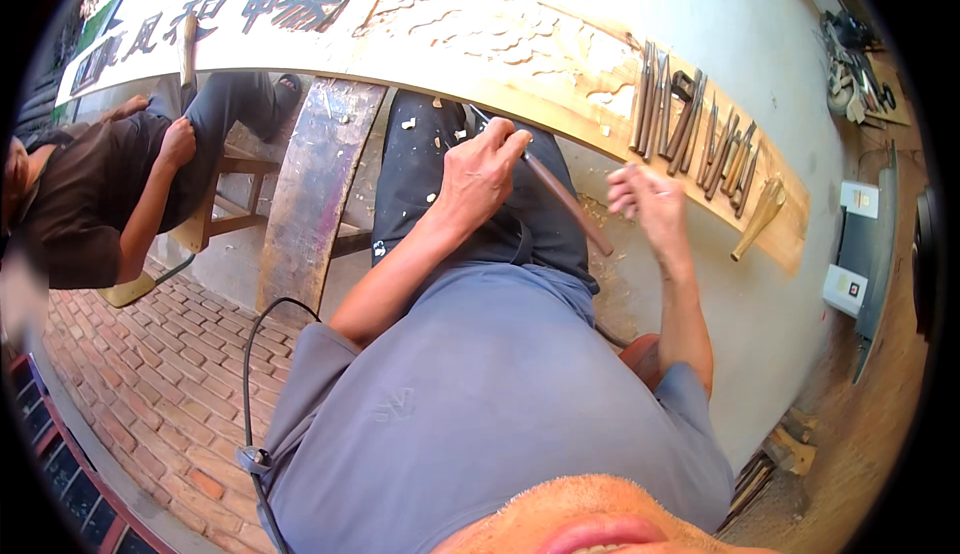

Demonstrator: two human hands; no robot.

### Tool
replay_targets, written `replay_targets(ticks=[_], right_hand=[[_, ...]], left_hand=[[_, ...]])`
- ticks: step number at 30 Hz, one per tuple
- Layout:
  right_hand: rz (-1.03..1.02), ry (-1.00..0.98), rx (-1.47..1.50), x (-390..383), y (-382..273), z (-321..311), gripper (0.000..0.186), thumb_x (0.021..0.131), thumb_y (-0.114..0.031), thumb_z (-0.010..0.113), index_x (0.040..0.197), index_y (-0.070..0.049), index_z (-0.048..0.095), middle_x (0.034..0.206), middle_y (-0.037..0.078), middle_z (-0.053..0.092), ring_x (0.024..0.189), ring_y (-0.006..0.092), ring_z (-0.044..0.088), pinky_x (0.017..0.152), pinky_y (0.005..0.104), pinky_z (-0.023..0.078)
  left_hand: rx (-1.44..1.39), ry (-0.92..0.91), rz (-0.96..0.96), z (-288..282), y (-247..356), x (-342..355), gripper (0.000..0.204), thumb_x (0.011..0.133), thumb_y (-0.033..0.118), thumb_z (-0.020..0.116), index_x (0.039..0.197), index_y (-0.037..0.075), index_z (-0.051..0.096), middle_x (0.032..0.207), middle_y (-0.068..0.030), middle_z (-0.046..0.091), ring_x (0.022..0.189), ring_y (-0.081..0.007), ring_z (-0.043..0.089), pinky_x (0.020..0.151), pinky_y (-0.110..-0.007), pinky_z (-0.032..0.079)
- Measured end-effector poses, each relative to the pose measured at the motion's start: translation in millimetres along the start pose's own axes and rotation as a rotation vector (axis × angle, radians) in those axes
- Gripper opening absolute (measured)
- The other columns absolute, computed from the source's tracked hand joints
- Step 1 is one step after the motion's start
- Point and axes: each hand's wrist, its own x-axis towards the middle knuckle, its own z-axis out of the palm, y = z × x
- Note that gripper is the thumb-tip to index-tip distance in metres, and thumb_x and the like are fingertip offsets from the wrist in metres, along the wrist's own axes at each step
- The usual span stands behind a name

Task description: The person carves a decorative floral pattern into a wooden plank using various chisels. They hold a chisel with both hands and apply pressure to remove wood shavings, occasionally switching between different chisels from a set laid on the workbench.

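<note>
My left hand is closed around a chisel with a brown wooden handle. It holds the chisel over my lap, just below the near edge of a long pale wooden plank carved in relief. The chisel's handle points down and to the right, and its blade end is hidden by my fingers. My right hand is blurred beside the handle's lower end. Its fingers are loosely apart and nothing is in them. Wood chips lie on my dark trousers.
Several chisels lie in a row on the plank's right part, with a wooden mallet beyond them. Another person sits on a wooden stool at the left. A slanted board stands under the plank. The floor is brick.
</note>
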Motion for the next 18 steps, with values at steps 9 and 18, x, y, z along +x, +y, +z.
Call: replay_targets(ticks=[9, 18], right_hand=[[0.208, -0.203, 0.208, -17, 9, 85, 0.02, 0.107, -0.017, 0.07, 0.113, 0.002, 0.075, 0.077, 0.001, 0.069, 0.062, 0.0059, 0.061, 0.055, 0.023, 0.048], [0.027, 0.13, 0.283, -3, 17, 40, 0.018, 0.106, -0.011, 0.071, 0.117, 0.003, 0.072, 0.082, 0.002, 0.069, 0.066, 0.005, 0.06, 0.058, 0.0216, 0.049]], left_hand=[[-0.064, 0.112, -0.093, 1, 2, 2, 0.048, 0.089, -0.002, 0.076, 0.134, 0.011, 0.071, 0.13, -0.0114, 0.072, 0.093, -0.0269, 0.078, 0.076, -0.038, 0.064], [-0.366, -0.138, -0.112, -9, 1, -39, 0.014, 0.091, 0.011, 0.083, 0.103, 0.006, 0.077, 0.1, -0.0134, 0.078, 0.084, -0.0315, 0.077, 0.073, -0.041, 0.061]])
